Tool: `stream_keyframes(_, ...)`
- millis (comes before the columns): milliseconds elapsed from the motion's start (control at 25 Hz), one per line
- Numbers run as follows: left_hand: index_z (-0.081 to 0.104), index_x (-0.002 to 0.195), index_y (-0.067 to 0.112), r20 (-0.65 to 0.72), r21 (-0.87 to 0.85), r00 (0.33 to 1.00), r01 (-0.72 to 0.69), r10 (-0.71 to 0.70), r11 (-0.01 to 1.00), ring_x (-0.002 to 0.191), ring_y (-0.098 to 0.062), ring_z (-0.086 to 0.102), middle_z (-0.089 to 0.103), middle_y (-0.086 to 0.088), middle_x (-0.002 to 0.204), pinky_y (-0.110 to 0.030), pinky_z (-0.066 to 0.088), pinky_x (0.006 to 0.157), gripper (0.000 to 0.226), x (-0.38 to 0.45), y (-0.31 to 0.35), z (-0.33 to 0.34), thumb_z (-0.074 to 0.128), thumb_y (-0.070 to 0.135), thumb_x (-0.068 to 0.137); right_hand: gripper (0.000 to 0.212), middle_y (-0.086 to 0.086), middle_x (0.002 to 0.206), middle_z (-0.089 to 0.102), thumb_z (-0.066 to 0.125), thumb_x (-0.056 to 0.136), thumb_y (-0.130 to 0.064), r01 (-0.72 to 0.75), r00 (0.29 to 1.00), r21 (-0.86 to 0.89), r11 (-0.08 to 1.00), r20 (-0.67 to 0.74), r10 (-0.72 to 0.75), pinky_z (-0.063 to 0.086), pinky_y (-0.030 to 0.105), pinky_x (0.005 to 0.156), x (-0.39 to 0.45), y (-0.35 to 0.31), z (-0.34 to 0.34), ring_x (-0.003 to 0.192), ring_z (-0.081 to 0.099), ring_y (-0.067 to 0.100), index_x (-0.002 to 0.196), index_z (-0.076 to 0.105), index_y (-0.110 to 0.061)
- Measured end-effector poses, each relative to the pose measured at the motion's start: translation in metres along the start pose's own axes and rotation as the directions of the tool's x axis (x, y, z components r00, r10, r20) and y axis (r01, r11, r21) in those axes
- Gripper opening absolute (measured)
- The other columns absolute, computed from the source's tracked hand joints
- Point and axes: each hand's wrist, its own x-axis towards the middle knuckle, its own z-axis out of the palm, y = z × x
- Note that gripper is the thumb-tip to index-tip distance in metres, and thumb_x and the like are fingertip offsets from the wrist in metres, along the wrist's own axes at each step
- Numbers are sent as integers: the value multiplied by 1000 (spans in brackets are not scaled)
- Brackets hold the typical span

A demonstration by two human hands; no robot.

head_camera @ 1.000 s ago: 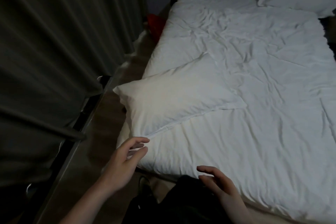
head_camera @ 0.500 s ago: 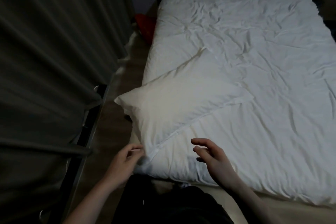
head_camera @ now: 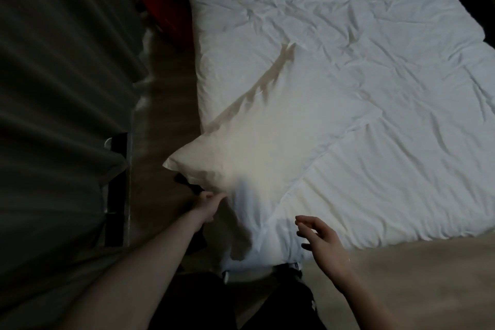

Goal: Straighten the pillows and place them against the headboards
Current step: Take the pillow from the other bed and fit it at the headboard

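While the soft white fabric pillow (head_camera: 257,153) lay slantwise across the near left corner of the wide bed with its rumpled white duvet (head_camera: 375,88), its pointed corner jutted out past the mattress edge over the brown floor (head_camera: 163,104). The left hand (head_camera: 207,205) was at the pillow's near lower edge, just below that overhanging corner, fingers curled onto the cloth and gripping it (the picture was blurred there, so the exact pinch was hard to make out). The right hand (head_camera: 322,245) hovered apart from the pillow, just off its near end and above the duvet's foot edge, fingers loosely spread and holding nothing. Dark grey pleated curtains (head_camera: 61,88) hung along the left side, and something red (head_camera: 168,16) sat on the floor beside the bed, further up
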Motion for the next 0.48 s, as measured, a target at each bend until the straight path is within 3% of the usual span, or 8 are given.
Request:
stream_keyframes(80, 42, 145, 18, 35, 25, 998, 47, -48, 999, 127, -32, 55, 53, -7, 143, -46, 50, 101, 83, 26, 8, -3, 73, 60, 80, 14, -4, 110, 76, 64, 100, -21, -59, 997, 21, 998, -44, 60, 59, 45, 92, 9, 11, 26, 106, 72, 19, 110, 75, -22)
stream_keyframes(160, 25, 159, 21, 103, 35, 991, 87, -90, 996, 140, -35, 46, 42, -4, 157, -47, 46, 103, 114, 43, 18, 1, 73, 74, 71, 14, -2, 110, 76, 65, 99, -21, -104, 991, 37, 994, -75, 107, 59, 46, 91, 16, 21, 45, 104, 73, 20, 110, 74, -22)
stream_keyframes(240, 25, 162, 28, 175, -22, 979, 113, -108, 993, 144, -33, 42, 39, 0, 160, -47, 42, 109, 126, 48, 33, 12, 71, 87, 60, 15, 0, 110, 75, 66, 99, -24, -141, 986, 44, 989, -85, 145, 60, 46, 92, 20, 32, 60, 105, 72, 20, 111, 73, -23)
stream_keyframes(320, 30, 161, 25, 151, -149, 986, 92, -69, 984, 145, -32, 41, 39, 0, 161, -46, 37, 116, 123, 49, 49, 20, 74, 85, 61, 17, -1, 110, 74, 65, 99, -25, -163, 982, 33, 986, -93, 165, 60, 46, 95, 18, 37, 69, 106, 72, 18, 113, 73, -24)
stream_keyframes(400, 30, 160, 10, 38, -229, 999, -10, 20, 973, 145, -34, 41, 38, -8, 161, -39, 35, 115, 97, 47, 65, 25, 75, 54, 86, 18, -4, 111, 73, 65, 98, -27, -160, 981, 21, 987, -108, 161, 59, 46, 98, 14, 36, 73, 104, 72, 14, 114, 73, -26)
stream_keyframes(480, 37, 154, 2, -39, -195, 996, -85, 78, 977, 137, -34, 49, 46, -11, 153, -36, 40, 107, 80, 31, 82, 22, 76, 29, 89, 18, -8, 112, 74, 66, 97, -29, -131, 984, 6, 991, -125, 130, 58, 48, 99, 7, 29, 73, 104, 72, 12, 113, 73, -29)
